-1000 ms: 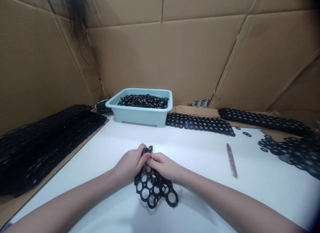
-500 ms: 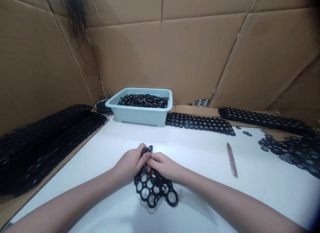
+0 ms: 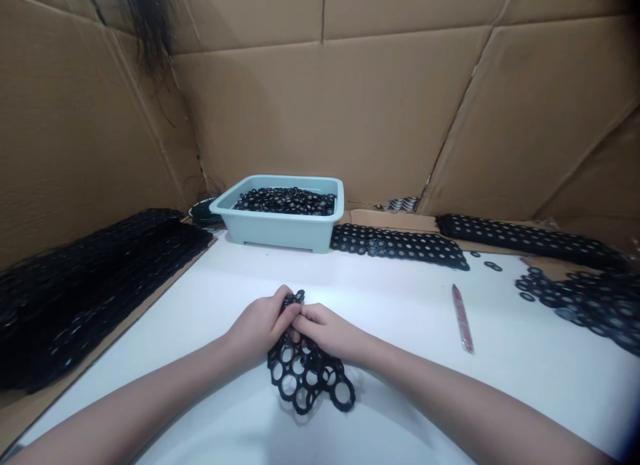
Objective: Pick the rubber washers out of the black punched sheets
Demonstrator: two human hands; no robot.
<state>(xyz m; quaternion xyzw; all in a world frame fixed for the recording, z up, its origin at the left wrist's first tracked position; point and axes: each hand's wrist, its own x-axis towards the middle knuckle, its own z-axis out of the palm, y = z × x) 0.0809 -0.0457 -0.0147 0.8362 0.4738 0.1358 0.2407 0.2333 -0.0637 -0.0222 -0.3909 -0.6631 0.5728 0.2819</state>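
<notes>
A black mesh of linked rings hangs from my two hands above the white tabletop, its larger rings spread out below the fingers. My left hand is closed around its upper part, and a small end pokes out above the knuckles. Pressed against the left thumb, my right hand pinches the mesh from the other side. What lies right between the fingertips is hidden.
Behind my hands stands a light blue basin of black ring pieces. Flat ring strips lie to its right, with loose rings farther right. A red pen-like stick rests on the table. Black strands are piled left.
Almost nothing differs. Both hands keep their hold on the ring mesh in the same place; the whole view has shifted very slightly.
</notes>
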